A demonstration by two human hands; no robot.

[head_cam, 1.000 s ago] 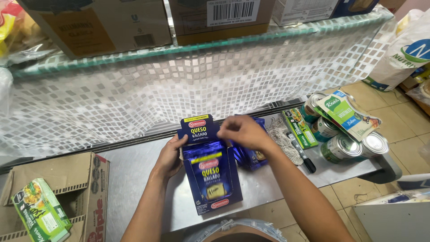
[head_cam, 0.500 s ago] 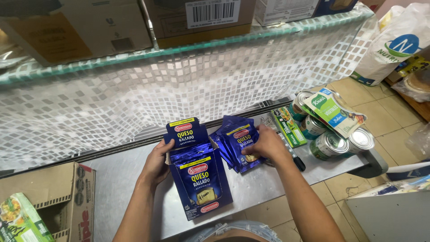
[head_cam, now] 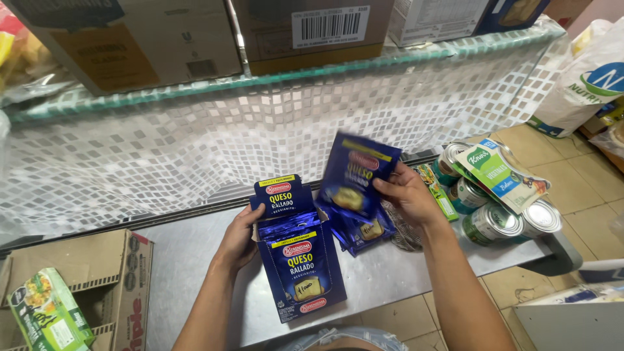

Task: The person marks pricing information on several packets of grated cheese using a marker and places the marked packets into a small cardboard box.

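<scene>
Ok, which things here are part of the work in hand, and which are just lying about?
In hand:
- blue display box, steadied by the left hand
- blue sachet, in the right hand
- loose blue sachets on the metal counter

Lying about:
- tin cans
- green-and-white packet on the cans
- cardboard boxes on the glass shelf

Soft, even indoor light fills the scene, leaving only faint shadows under the hands on the metal counter (head_cam: pixel 188 260). The raised blue packet (head_cam: pixel 357 175) is motion-blurred, and straight lines bow toward the frame's edges.
</scene>
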